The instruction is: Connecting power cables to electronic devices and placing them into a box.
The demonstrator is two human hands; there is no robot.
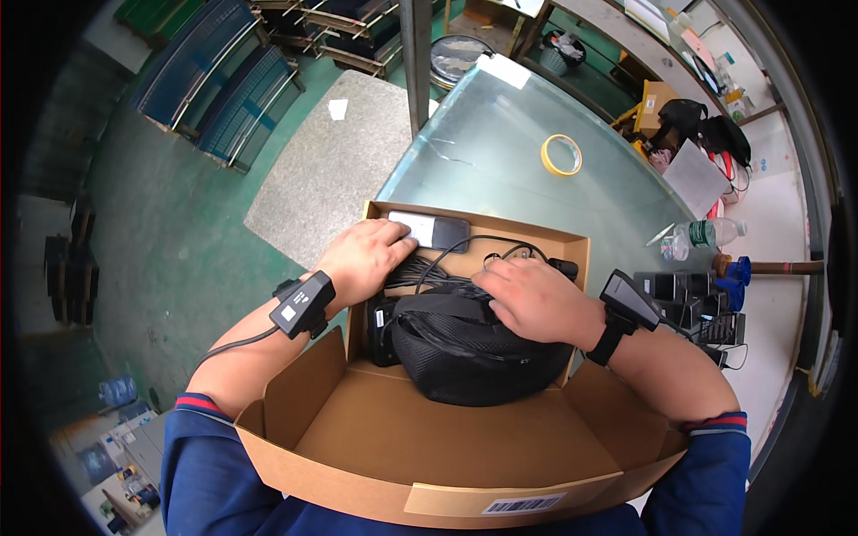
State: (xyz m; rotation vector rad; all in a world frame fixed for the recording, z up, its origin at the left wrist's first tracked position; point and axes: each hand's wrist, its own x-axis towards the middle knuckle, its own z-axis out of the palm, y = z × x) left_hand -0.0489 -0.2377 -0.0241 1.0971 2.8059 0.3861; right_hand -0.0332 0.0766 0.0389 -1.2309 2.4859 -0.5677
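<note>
In front of me an open brown cardboard box (465, 438) holds a rounded black mesh bag (474, 357), a black cable (429, 272) and a flat grey-and-black smartphone (447, 233). The smartphone lies along the box's far wall. My left hand (365, 256) has its fingers closed on the phone's left end. Over the top of the bag, my right hand (541, 299) has bent fingers beside the looping cable; what they grip is hidden. Left of the bag stands a black boxy item (382, 332). A black device is strapped to each wrist.
The box rests on a glass-topped table (474, 152). A yellow tape roll (561, 155) lies beyond it. To the right are a plastic bottle (702, 239) and several black devices (688, 299). A metal post (416, 71) rises behind the table; blue racks (232, 98) stand far left.
</note>
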